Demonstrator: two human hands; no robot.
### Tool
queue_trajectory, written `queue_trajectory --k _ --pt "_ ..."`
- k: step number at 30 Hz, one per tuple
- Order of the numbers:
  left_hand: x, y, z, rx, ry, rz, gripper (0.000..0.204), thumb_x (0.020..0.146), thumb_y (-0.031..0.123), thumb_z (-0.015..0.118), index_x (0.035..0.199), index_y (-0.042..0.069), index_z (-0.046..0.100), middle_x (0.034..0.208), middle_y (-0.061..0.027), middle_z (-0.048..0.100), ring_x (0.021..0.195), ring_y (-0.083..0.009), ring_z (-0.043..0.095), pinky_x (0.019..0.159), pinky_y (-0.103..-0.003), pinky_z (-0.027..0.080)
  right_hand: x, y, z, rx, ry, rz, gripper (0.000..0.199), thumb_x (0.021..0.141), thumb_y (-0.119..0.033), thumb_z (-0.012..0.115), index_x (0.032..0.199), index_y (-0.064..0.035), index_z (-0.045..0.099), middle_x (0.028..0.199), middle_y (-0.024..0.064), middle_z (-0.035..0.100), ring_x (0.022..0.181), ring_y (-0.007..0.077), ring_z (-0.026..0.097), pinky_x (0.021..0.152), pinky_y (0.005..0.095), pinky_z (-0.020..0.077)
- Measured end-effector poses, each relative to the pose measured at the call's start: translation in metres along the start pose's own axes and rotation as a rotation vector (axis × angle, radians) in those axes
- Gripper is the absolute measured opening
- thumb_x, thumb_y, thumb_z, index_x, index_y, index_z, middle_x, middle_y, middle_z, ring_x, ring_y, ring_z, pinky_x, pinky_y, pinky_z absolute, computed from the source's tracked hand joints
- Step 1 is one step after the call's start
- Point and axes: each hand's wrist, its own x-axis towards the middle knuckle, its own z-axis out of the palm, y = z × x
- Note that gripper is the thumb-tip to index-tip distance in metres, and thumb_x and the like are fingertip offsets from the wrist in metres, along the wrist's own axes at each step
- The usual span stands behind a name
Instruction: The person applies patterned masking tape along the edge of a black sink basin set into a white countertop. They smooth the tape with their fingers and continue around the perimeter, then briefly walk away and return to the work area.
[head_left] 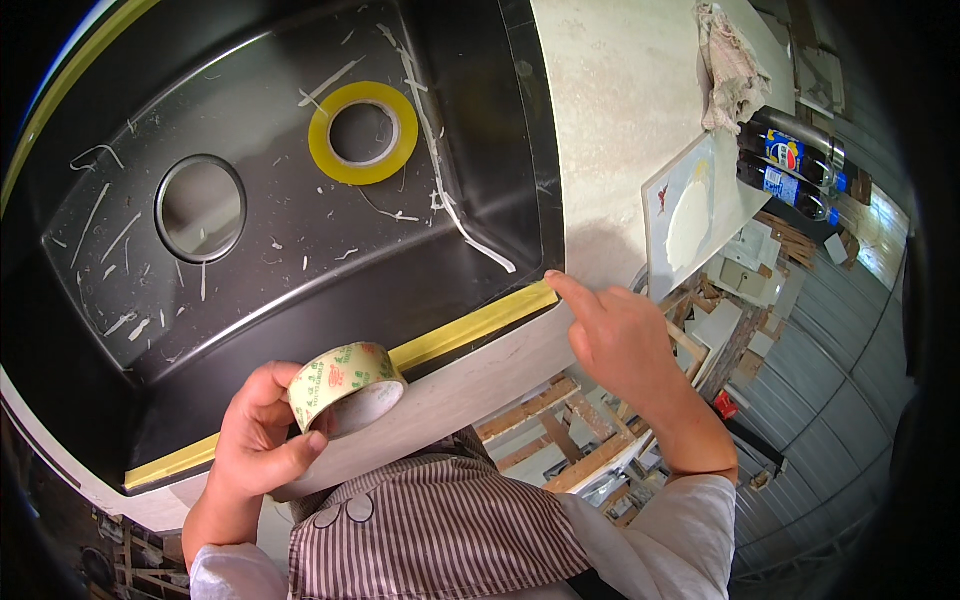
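My left hand (262, 430) is closed around a wide roll of tape (345, 378) with printed marks on its side, held tilted above the near rim of a black sink (250, 345). A strip of yellow tape (480, 322) lies along that rim; the roll and my hand hide part of it. My right hand (622, 335) has its index finger stretched out, the tip at the strip's right end by the sink's corner. Its other fingers look curled, with nothing visible in them. Inside the sink lies a second, yellow tape roll (398, 165).
White scraps (492, 252) are scattered in the sink around the round drain hole (200, 210). On the pale countertop (600, 110) at right are a crumpled cloth (730, 70) and a board with white paste (690, 225). Dark drink bottles (790, 165) stand beyond; wooden frames (560, 415) lie below.
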Motion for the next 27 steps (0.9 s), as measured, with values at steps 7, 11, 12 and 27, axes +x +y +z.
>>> queue_trajectory --k 7,11,12,27 --pt "0.005 -0.010 -0.005 -0.030 0.025 0.090 0.045 0.082 -0.006 0.065 0.124 -0.003 0.049 0.108 -0.0110 0.061 0.089 -0.0156 0.058 0.081 -0.030 0.047 -0.002 -0.002 0.001 0.017 0.014 0.000 0.058 0.072 0.003 0.063 0.129 -0.0062 0.061 0.063 0.0086 0.052 0.060 0.0269 0.055 0.054 0.0405 0.0454" --pt "0.008 -0.007 0.000 -0.022 0.052 0.057 0.045 0.083 -0.005 0.066 0.125 -0.003 0.049 0.107 -0.0107 0.061 0.089 -0.0157 0.058 0.082 -0.031 0.048 -0.005 -0.004 0.002 0.014 0.009 0.008 0.058 0.071 0.003 0.063 0.128 -0.0062 0.062 0.063 0.0084 0.053 0.060 0.0263 0.056 0.053 0.0396 0.0455" --pt "0.008 -0.007 0.001 -0.027 0.055 0.059 0.045 0.083 -0.005 0.066 0.125 -0.003 0.049 0.107 -0.0106 0.061 0.089 -0.0157 0.058 0.082 -0.031 0.048 -0.005 -0.005 0.001 0.009 0.001 0.014 0.058 0.071 0.003 0.063 0.128 -0.0062 0.062 0.063 0.0084 0.053 0.059 0.0262 0.056 0.053 0.0395 0.0454" --pt "0.008 -0.009 -0.001 -0.100 0.051 0.053 0.043 0.082 -0.003 0.063 0.123 -0.004 0.050 0.103 -0.0101 0.061 0.083 -0.0145 0.057 0.077 -0.029 0.048 -0.001 -0.003 0.012 -0.010 0.016 0.062 0.059 0.076 0.001 0.061 0.135 -0.0086 0.056 0.064 0.0099 0.053 0.059 0.0290 0.056 0.054 0.0419 0.0457"
